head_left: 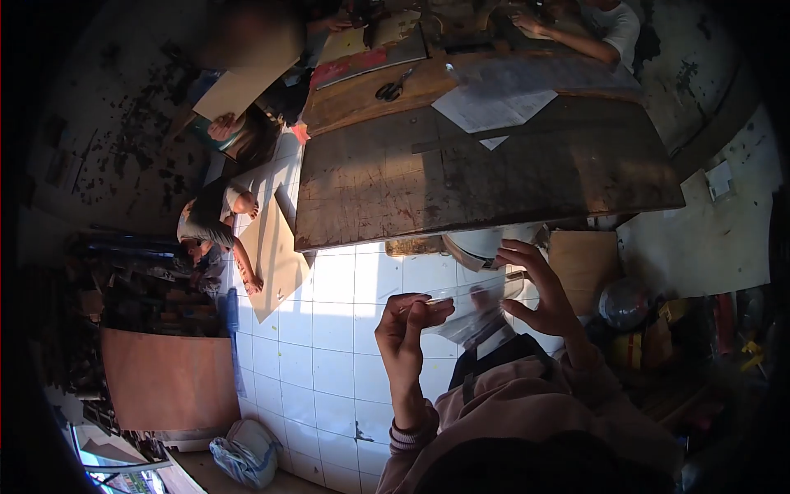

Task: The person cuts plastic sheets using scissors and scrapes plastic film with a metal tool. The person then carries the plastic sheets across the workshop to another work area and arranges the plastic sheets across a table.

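Note:
A clear plastic sheet [473, 309] stretches between my two hands, above my lap and the tiled floor. My left hand [405, 329] is closed, pinching the sheet's left end between thumb and fingers. At the right end, my right hand [547, 292] holds the sheet with its thumb low and its curved fingers above, spread wide. The exact contact there is hard to make out. Just beyond my hands is the near edge of a dark wooden table [494, 181].
Scissors [394, 86], papers [494, 109] and a dark flat strip [527, 133] lie on the table. Other people work at its far side. At left, someone's hand [254, 285] touches a brown board [276, 255]. A white bucket [476, 245] stands beneath the table; a white sack [247, 451] sits lower left.

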Tool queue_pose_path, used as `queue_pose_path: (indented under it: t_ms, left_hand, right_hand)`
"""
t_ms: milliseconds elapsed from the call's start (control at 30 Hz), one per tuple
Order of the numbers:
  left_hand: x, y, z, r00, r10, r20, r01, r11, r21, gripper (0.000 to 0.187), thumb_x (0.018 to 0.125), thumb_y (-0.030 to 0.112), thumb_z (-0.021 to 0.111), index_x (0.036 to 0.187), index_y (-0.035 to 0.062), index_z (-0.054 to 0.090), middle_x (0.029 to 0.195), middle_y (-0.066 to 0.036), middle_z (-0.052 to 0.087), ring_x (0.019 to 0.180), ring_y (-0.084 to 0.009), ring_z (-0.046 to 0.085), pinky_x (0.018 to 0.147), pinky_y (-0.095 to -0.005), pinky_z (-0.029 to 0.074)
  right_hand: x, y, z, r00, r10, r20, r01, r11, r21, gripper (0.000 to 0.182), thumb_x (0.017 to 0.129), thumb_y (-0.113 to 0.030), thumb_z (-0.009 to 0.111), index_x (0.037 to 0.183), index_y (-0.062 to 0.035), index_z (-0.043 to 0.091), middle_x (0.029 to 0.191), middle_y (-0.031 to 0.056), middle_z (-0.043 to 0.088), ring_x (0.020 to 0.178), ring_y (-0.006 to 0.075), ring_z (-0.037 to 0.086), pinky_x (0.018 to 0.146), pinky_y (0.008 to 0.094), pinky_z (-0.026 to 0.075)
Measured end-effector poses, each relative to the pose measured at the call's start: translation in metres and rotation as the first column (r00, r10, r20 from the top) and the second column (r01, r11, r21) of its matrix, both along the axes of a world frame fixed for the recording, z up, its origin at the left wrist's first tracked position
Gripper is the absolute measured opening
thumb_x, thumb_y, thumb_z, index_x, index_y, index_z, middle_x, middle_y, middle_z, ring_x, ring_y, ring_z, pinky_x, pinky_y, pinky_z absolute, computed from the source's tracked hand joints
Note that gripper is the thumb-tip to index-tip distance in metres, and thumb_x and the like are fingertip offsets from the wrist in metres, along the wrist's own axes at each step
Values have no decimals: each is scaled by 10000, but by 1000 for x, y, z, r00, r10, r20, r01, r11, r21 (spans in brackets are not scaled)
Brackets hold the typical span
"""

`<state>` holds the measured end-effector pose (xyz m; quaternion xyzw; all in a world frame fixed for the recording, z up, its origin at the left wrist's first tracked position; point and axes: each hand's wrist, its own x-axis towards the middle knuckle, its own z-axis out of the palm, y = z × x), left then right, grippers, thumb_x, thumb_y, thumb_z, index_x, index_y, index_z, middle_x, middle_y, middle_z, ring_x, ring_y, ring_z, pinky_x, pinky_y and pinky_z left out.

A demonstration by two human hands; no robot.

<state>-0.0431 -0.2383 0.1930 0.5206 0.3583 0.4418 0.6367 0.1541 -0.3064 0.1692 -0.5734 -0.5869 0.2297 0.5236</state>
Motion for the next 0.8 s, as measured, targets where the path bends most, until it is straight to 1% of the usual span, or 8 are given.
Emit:
queue_pose_path:
  t_ms: [33, 133, 233, 333, 467, 533, 633, 800]
  left_hand:
    - [-1, -5, -3, 1000, -16, -6, 16, 1000, 4, 177, 901, 140, 452, 922, -31, 490, 808, -193, 630, 775, -254, 637, 728, -329, 503]
    - [1, -18, -12, 993, -72, -88, 79, 994, 76, 187, 915, 126, 404, 923, -41, 489, 796, -170, 634, 767, -235, 636, 720, -317, 503]
    - [3, -28, -16, 979, -116, -169, 135, 985, 110, 178, 914, 108, 387, 924, -40, 485, 793, -153, 636, 760, -221, 634, 707, -306, 507]
    - [13, -33, -20, 986, -10, -166, 38, 985, 170, 133, 898, 68, 402, 919, -27, 493, 779, -140, 636, 738, -207, 637, 679, -295, 507]
    - [29, -34, -21, 896, 104, -432, 31, 955, 296, 143, 895, 85, 407, 892, -17, 507, 736, -121, 604, 666, -184, 622, 626, -282, 494]
    - [44, -31, -29, 891, 120, -437, 34, 944, 329, 94, 867, 24, 433, 893, -8, 517, 720, -112, 602, 620, -170, 613, 578, -266, 483]
    - [66, -22, -28, 833, 155, -531, 50, 935, 351, 92, 833, 6, 474, 897, 45, 529, 663, -86, 625, 604, -188, 643, 543, -271, 498]
    - [112, 3, -29, 770, 172, -614, 118, 908, 402, 63, 823, 23, 497, 870, 31, 537, 595, -73, 582, 516, -170, 604, 454, -272, 461]
  right_hand:
    - [2, -3, 8, 1000, 23, -10, -23, 999, -36, 539, 726, -218, 655, 1200, -73, 443, 1243, 138, 390, 1170, 271, 383, 902, 385, 398]
    - [-6, -8, 26, 985, 103, 135, -104, 995, 3, 499, 738, -219, 643, 1185, -87, 465, 1224, 128, 419, 1144, 284, 405, 904, 375, 392]
    - [-16, -14, 33, 918, 131, 374, -105, 991, -87, 391, 729, -219, 649, 1093, -119, 545, 1192, 89, 446, 1148, 251, 402, 989, 414, 278]
    - [-20, -17, 38, 835, 16, 550, -5, 1000, -21, 333, 719, -225, 659, 1025, -121, 576, 1161, 67, 458, 1146, 224, 403, 1000, 489, 215]
    - [-18, -13, 35, 766, -35, 641, 20, 999, 31, 281, 706, -205, 667, 964, -123, 593, 1084, 48, 488, 1116, 200, 430, 988, 537, 192]
    - [-14, -5, 23, 763, -24, 646, -24, 998, 66, 292, 698, -165, 656, 960, -73, 568, 950, 35, 536, 917, 162, 541, 939, 450, 315]
    - [1, 9, 20, 769, -7, 639, -28, 999, 45, 235, 727, -182, 621, 897, -43, 538, 744, 22, 549, 770, 143, 566, 748, 310, 427]
    - [40, 32, 17, 719, 36, 694, 23, 997, -75, 247, 721, -215, 621, 865, -42, 520, 722, 40, 552, 688, 155, 562, 623, 290, 439]
